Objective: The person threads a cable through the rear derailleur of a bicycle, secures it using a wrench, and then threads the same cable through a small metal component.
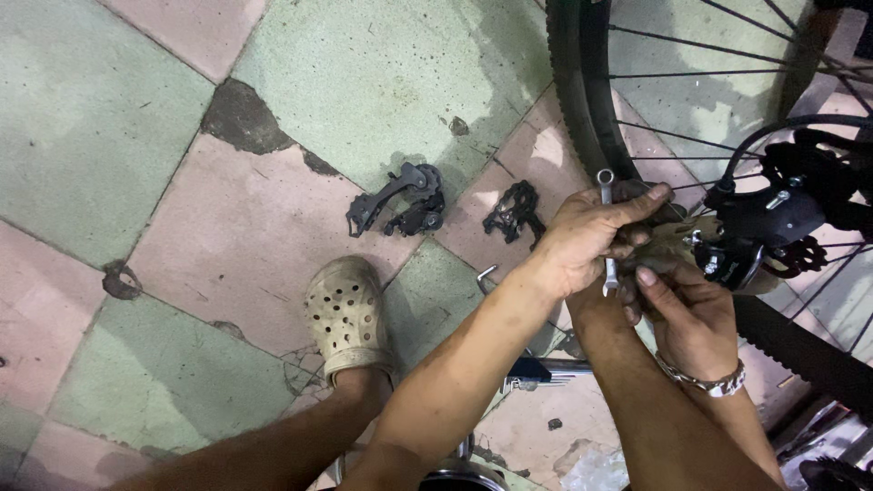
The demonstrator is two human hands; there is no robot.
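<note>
Wrench (607, 232), small and silvery, stands upright in the left hand (589, 238), fingers closed around its shank at the wheel's (582, 100) six o'clock. Right hand (684, 305), fingers curled, pinches at the black derailleur (759, 227), apparently steadying it. An old derailleur (400, 202) lies at nine o'clock.

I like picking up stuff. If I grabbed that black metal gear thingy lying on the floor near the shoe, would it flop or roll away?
The black derailleur probably feels heavy for its size, since it looks like metal. Its jointed arm would likely swing or fold when lifted. It seems unlikely to roll: it is lumpy and lies flat on the tiled floor.
</note>
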